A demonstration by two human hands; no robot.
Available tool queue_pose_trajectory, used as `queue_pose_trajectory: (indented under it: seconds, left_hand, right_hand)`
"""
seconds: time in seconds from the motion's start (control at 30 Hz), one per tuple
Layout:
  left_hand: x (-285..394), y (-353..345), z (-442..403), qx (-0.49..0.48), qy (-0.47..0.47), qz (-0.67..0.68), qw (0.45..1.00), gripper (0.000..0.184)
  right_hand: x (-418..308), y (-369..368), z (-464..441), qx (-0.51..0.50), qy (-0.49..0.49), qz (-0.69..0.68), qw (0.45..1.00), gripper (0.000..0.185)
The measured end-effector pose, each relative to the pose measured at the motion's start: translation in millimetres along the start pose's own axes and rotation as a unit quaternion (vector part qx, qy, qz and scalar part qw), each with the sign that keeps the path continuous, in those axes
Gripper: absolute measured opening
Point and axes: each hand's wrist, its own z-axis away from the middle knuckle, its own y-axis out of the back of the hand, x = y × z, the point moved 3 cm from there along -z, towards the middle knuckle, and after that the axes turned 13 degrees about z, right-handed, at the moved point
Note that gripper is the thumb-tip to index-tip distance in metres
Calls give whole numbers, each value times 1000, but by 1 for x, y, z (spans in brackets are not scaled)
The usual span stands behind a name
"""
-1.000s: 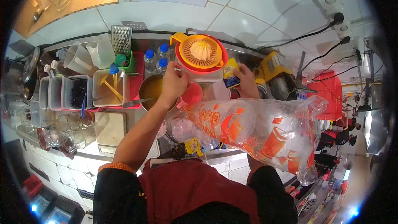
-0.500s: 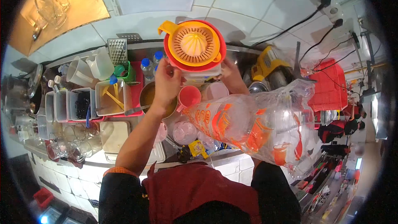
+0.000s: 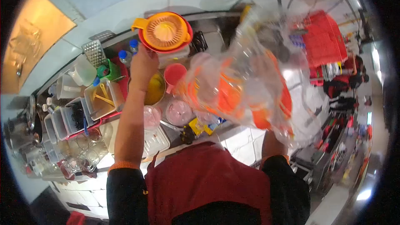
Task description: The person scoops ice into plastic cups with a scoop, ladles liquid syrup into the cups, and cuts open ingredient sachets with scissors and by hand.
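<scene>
A yellow citrus juicer [image 3: 164,31] sits in a red bowl [image 3: 191,37] over a pale clear container [image 3: 173,56]. My left hand [image 3: 145,64] is closed at the left edge of this container, its fingertips hidden under the bowl. A clear plastic bag [image 3: 246,87] with orange print and cups inside covers my right forearm; my right hand is hidden behind it. Just right of my left hand are a pot of yellow liquid [image 3: 155,89] and a pink-red cup [image 3: 175,74].
A grater [image 3: 95,53], blue-capped bottles [image 3: 124,57] and tubs [image 3: 104,100] stand at the left, with glasses [image 3: 89,158] below them. Yellow packets [image 3: 200,127] lie near the counter's front edge. A red crate [image 3: 323,39] is at the right, with people in the background beyond.
The juicer, bowl and container have shifted left with my left hand, uncovering dark items behind. My right hand has left the container and gone behind the bag, which has swung and blurred. The view has turned.
</scene>
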Motion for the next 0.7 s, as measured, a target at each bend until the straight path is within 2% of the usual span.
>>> queue_pose_trajectory:
  seconds: [0.07, 0.1, 0.17, 0.23, 0.3, 0.33, 0.37, 0.4, 0.43, 0.47, 0.5, 0.53, 0.57, 0.6, 0.63, 0.67, 0.7]
  left_hand:
    - [-3, -1, -1, -23, -12, 1, 1000, 24]
    - [-5, 0, -1, -27, -22, 4, 999, 25]
    - [-13, 7, 3, -70, -52, -6, 996, 25]
    - [1, 30, 20, -182, -152, -21, 971, 24]
    - [43, 72, 77, -146, -233, -24, 961, 21]
    - [77, 86, 93, -242, -49, 6, 969, 18]
    - [103, 92, 114, -321, 141, 35, 936, 15]
    - [113, 92, 139, -396, 161, 120, 896, 16]
    - [123, 91, 160, -461, 179, 204, 845, 17]
    - [128, 81, 178, -483, 205, 187, 831, 20]
    - [129, 65, 199, -501, 233, 172, 816, 23]
    - [119, 43, 222, -487, 189, 96, 847, 28]
    - [120, 25, 240, -470, 147, -7, 870, 30]
    - [105, 7, 269, -417, 88, -7, 905, 29]
    - [108, -12, 286, -398, 170, 63, 899, 30]
    - [81, -38, 310, -363, 155, 111, 912, 41]
    - [46, -71, 331, -329, 142, 111, 927, 48]
  right_hand:
    - [-45, 44, 72, 33, 19, -22, 999, 30]
    - [-41, 53, 97, 58, -30, -58, 996, 30]
    - [-50, 71, 147, 82, -62, -35, 994, 29]
    - [-44, 75, 192, 97, -86, -12, 992, 29]
    - [-27, 70, 228, 28, -171, -92, 981, 31]
    - [-16, 64, 241, -53, -182, -110, 976, 27]
    - [0, 52, 252, -137, -189, -127, 964, 24]
    - [16, 27, 259, -206, -183, -191, 942, 21]
    - [16, 5, 260, -268, -168, -158, 935, 19]
    - [31, -20, 264, -340, -188, -130, 912, 24]
    - [37, -35, 262, -418, -181, -30, 890, 33]
    - [47, -45, 257, -432, -129, 50, 891, 37]
    - [54, -51, 254, -441, -74, 128, 885, 42]
    - [58, -51, 248, -388, -72, 134, 909, 44]
    - [62, -52, 242, -332, -73, 135, 931, 47]
    - [50, -44, 230, -303, -74, 97, 945, 51]
    - [77, -58, 227, -268, -70, 91, 956, 51]
